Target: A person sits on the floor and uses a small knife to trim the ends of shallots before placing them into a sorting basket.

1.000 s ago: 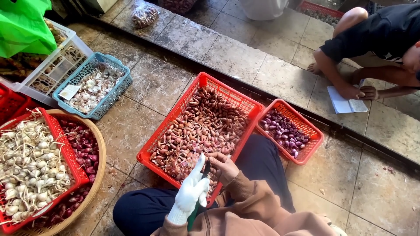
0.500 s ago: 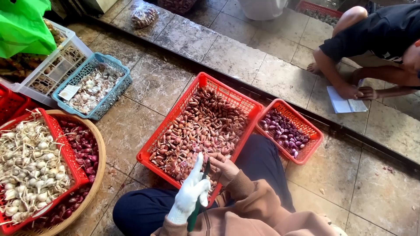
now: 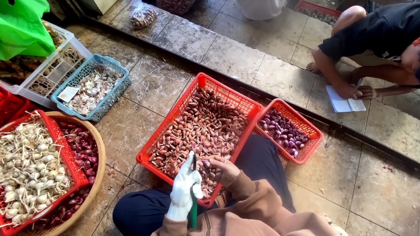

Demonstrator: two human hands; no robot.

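Little changed since a second ago: gloved left hand (image 3: pixel 186 188) still gripping a green-handled knife (image 3: pixel 193 205), bare right hand (image 3: pixel 224 168) still pinching a shallot (image 3: pixel 206 163) at six o'clock of the big red basket (image 3: pixel 175 114).

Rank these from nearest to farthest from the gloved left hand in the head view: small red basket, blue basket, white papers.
1. Small red basket, to the right of the left hand.
2. Blue basket, upper left.
3. White papers, far upper right.

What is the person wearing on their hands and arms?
The left hand wears a white knitted glove. The right hand is bare. Both arms are covered by long tan-brown sleeves of soft cloth, with a ribbed cuff at the right wrist.
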